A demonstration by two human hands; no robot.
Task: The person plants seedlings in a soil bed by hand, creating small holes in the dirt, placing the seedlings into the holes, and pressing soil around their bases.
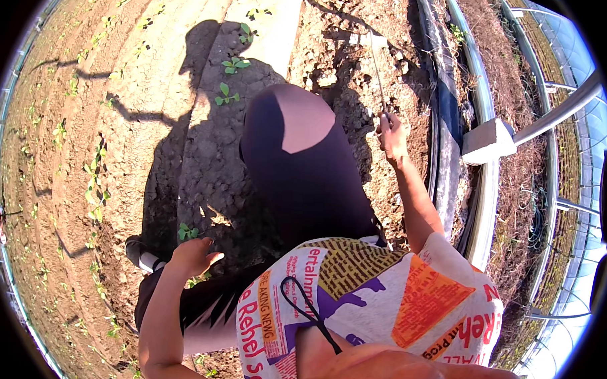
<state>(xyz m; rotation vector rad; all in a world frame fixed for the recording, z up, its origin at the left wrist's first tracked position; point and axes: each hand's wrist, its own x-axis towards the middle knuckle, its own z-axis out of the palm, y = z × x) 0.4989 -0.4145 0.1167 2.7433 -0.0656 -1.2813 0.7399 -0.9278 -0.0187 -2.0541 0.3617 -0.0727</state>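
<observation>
My right hand (393,137) is closed around the near end of a thin rod (377,74). The rod reaches away over rough, clodded soil (354,16); what its far end carries is hard to make out in the glare. My left hand (197,258) hangs low beside my bent leg, thumb apart from the fingers, with nothing seen in it. Just beyond its fingers is a small green seedling (186,231), which it does not plainly touch. More seedlings (227,94) stand in a line ahead, partly in my shadow, left of my raised knee (291,114).
Rows of young plants (97,182) run along the bed at left. On the right lie dark plastic sheeting (449,119) and a long pale rail (483,206). A white block (488,141) sits by the rail, with a metal pole (559,108) against it. Clear film (584,44) curves beyond.
</observation>
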